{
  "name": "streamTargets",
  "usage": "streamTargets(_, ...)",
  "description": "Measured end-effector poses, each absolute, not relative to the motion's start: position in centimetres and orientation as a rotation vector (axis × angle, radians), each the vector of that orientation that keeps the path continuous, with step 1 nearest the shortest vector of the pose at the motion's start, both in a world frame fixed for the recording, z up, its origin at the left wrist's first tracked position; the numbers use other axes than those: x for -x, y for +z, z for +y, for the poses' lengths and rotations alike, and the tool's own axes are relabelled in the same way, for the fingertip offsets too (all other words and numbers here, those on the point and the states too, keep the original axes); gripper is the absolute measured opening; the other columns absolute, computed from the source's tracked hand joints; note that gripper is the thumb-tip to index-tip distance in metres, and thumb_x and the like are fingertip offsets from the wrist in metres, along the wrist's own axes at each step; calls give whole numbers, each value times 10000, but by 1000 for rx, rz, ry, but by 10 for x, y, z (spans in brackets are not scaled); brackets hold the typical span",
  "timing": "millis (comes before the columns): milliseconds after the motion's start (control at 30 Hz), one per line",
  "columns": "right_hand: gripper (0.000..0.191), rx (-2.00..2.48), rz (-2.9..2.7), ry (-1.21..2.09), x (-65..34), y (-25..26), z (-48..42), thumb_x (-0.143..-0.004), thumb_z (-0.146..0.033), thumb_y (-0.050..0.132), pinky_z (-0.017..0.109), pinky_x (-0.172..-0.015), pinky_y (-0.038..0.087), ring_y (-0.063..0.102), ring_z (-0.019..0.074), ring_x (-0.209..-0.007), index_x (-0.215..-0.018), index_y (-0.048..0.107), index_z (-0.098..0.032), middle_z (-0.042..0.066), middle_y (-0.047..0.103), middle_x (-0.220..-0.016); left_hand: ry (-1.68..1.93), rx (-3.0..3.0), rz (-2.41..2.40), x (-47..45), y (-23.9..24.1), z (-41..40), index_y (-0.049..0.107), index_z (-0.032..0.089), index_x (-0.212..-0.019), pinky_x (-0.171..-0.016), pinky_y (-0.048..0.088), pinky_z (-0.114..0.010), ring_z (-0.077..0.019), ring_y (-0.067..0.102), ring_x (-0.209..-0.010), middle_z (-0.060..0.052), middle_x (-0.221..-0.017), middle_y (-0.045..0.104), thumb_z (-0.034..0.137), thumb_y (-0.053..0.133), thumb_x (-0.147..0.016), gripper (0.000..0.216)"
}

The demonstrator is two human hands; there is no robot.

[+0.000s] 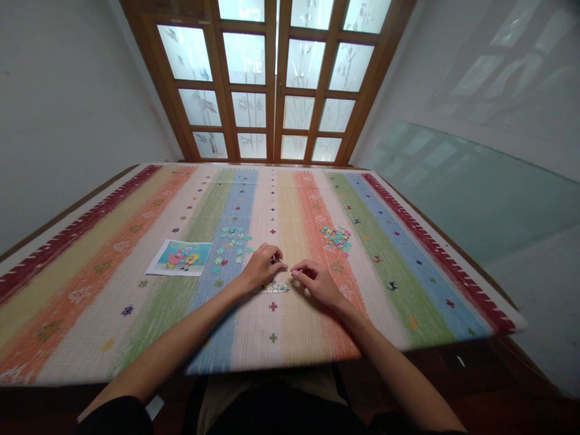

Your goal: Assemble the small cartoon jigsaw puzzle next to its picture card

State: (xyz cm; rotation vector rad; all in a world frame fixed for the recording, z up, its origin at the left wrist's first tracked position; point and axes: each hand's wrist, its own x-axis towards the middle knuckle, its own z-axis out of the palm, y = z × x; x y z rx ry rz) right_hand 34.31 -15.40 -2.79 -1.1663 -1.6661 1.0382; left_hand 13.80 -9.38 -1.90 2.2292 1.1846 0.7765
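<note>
The strip point(277, 289) lay on the cloth point(317, 326), close below my curled left hand point(266, 266). My right hand point(316, 280) was narrowed, thumb near finger; I couldn't tell whether either held a piece. Loose pieces point(232, 243) lay right of the print point(180, 258), a heap point(337, 238) farther right

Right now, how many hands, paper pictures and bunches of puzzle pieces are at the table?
Hands: 2 (left hand, right hand)
Paper picture: 1
Puzzle bunches: 3 (scattered pieces, heap, strip)
Total: 6

Single pieces are too small to count surely.
</note>
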Motion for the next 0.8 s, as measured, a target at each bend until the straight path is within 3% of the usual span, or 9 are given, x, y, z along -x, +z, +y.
streamTargets(233,235,1176,-1701,997,-344,-25,-155,-909,-421,654,274,-575,443,568,135,-564,-851,689,-197,-5,639,-683,724,-2349,1250,-144,-24,-87,618,192,-818,-870,477,-390,-251,576,-935,-52,-869,634,207,735,-892,139)
streamTargets(600,225,1178,-1726,963,-344,-26,-155,-906,-405,655,282,-589,453,581,144,-591,-839,696,-194,15,669,-717,650,-2473,1211,-137,-22,-93,749,162,-876,-931,485,-425,-280,596,-979,-116,-929,664,234,574,-952,204)
streamTargets(800,217,1174,-1730,950,-344,-28,-155,-911,-390,649,278,-591,447,578,138,-582,-831,694,-194,6,666,-707,640,-2438,1165,-123,-20,-98,708,172,-1154,-965,494,-420,-267,621,-1034,-99,-1044,732,212,588,-923,264)
